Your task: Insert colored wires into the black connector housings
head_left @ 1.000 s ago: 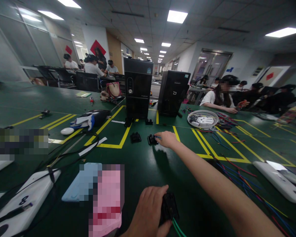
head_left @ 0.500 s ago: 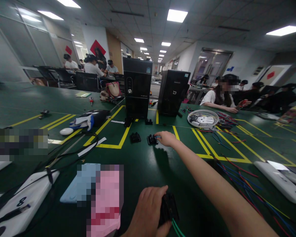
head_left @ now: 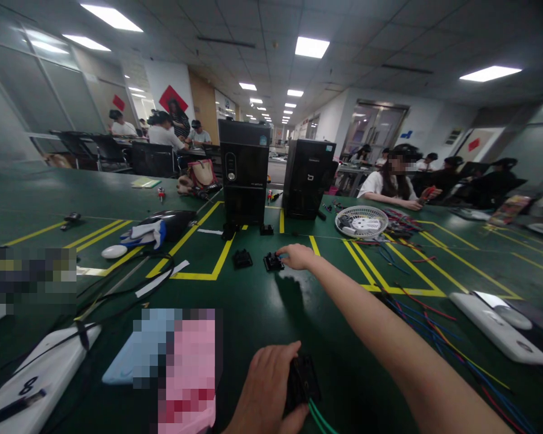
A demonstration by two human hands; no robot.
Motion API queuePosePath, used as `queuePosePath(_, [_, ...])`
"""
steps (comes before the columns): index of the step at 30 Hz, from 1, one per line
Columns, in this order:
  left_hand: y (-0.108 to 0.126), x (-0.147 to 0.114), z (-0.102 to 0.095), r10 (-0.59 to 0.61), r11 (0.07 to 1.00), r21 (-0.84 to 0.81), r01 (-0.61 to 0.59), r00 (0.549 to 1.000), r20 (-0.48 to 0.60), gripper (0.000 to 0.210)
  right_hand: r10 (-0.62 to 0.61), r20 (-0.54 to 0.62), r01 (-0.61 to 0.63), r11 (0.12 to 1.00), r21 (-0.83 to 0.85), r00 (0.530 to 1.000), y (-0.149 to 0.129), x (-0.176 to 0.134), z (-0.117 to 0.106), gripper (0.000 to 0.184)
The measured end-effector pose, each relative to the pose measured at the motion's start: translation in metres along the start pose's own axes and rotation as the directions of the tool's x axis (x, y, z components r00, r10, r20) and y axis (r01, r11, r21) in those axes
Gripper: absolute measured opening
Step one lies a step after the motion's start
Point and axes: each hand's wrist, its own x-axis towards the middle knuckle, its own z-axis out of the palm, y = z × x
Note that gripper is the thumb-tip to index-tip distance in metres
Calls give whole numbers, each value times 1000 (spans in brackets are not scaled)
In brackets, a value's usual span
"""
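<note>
My left hand (head_left: 271,383) is closed around a black plastic part (head_left: 308,377) near the front of the table. Green wires (head_left: 319,416) run out of its lower end. Farther out, my right hand (head_left: 297,257) has its fingertips closed at the right side of a small black plastic part (head_left: 273,261) lying on the green table. Just left of that lies a similar black part (head_left: 242,259), apart from both hands. Two more small dark pieces sit behind, one of them a black piece (head_left: 266,229) by the tower's foot.
Two black computer towers, a left tower (head_left: 243,175) and a right tower (head_left: 308,181), stand at the back. A white round basket (head_left: 361,222) is to the right, near loose coloured wires (head_left: 434,331). Phone-like blue (head_left: 140,349) and pink (head_left: 192,367) items lie left. A co-worker (head_left: 396,178) sits across.
The whole view has shifted slightly, so things appear a little farther left and mostly lower. Both hands stay at the same black parts, with no clear movement over the table.
</note>
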Motion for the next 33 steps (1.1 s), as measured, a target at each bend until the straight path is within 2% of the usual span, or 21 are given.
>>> queuePosePath(11, [-8, 0, 5, 1, 1000, -13, -1, 1000, 6, 79, 27, 20, -25, 998, -61, 999, 6, 7, 9, 33])
queuePosePath(14, [-14, -1, 13, -4, 1000, -3, 4, 1000, 6, 79, 42, 33, -39, 997, -69, 999, 7, 10, 11, 33])
queuePosePath(17, [-20, -4, 23, -5, 1000, 18, 6, 999, -48, 78, 48, 34, -45, 996, -77, 998, 7, 12, 11, 33])
queuePosePath(19, [-23, -5, 27, -5, 1000, 28, 7, 997, -77, 78, 49, 31, -47, 996, -81, 998, 7, 13, 10, 33])
queuePosePath(23, [-23, -6, 27, -2, 999, 34, 3, 999, -52, 81, 57, 39, -54, 996, -77, 998, 6, 18, 5, 30])
queuePosePath(28, [-25, -7, 31, 26, 999, 36, -22, 990, -136, 84, 57, 76, -51, 995, -85, 995, 6, 25, -3, 29])
queuePosePath(33, [-27, -9, 33, 15, 1000, 26, -12, 991, -135, 83, 67, 105, -54, 991, -126, 992, 2, 30, -11, 31])
